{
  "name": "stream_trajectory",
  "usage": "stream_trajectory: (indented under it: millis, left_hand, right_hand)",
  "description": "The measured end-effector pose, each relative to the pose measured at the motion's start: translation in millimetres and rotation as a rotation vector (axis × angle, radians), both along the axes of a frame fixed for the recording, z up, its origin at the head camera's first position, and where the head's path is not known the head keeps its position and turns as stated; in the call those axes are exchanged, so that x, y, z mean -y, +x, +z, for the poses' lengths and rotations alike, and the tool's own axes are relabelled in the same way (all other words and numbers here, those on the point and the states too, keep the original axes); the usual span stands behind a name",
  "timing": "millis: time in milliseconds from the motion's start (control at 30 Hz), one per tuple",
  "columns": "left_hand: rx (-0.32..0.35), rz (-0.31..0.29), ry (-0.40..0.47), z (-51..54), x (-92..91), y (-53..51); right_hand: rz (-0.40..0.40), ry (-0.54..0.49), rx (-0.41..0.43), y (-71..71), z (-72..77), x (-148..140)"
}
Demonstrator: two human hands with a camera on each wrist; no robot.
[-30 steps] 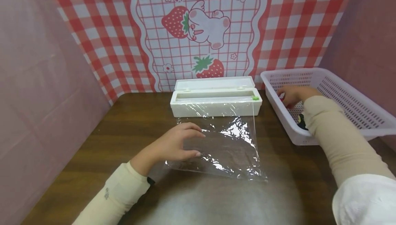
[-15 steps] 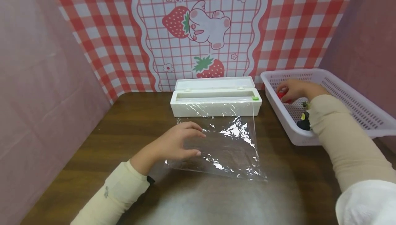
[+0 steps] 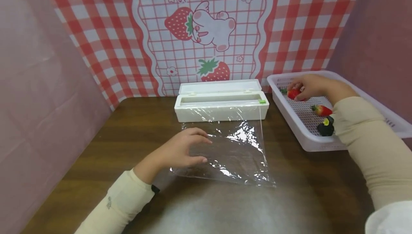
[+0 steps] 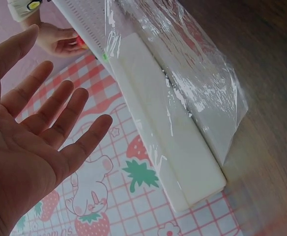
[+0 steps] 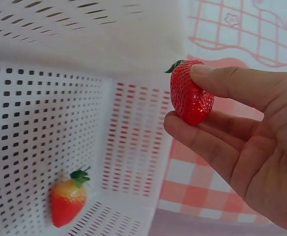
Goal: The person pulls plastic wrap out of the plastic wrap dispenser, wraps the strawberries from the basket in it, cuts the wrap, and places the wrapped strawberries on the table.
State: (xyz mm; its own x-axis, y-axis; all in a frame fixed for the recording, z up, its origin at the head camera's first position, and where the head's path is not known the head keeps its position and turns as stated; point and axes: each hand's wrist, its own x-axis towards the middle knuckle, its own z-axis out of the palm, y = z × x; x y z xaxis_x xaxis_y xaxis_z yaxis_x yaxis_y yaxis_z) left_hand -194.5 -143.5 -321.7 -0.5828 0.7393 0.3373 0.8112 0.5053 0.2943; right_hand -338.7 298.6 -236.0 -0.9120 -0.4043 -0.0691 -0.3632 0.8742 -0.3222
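My right hand [image 3: 313,85] pinches a red strawberry [image 5: 190,96] between thumb and fingers, over the left side of a white plastic basket [image 3: 289,121]. A second strawberry [image 3: 322,110], red with a yellowish top, lies on the basket floor near a dark object with a yellow spot [image 3: 325,127]. My left hand [image 3: 181,150], fingers spread and gently bent, is over the left part of a clear sheet of cling film [image 3: 231,148]; whether it touches the film I cannot tell. The film runs out of a white dispenser box [image 3: 222,114] whose lid stands up.
A green slider [image 3: 262,101] sits at the right end of the box. Behind it hangs a red-and-white checked cloth [image 3: 296,30] with strawberry prints. Pink walls [image 3: 48,84] flank the brown wooden table [image 3: 128,134]. The basket stands at the right, beside the box.
My right hand has lifted the strawberry up from the basket floor, bringing the second strawberry and dark object into fuller view. The left hand stays in place. The head view shifts slightly.
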Motion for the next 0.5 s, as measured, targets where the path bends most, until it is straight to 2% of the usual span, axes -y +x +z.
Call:
stream_trajectory:
  millis: [267,500]
  left_hand:
    - [-0.002,-0.01,0.01,0.2,-0.4,-1.4]
    - [0.002,-0.024,0.017,0.6,-1.7,-0.3]
  right_hand:
    - [0.048,0.028,-0.081,19.8,23.6,4]
    - [0.033,-0.075,-0.043,42.6,32.4,11]
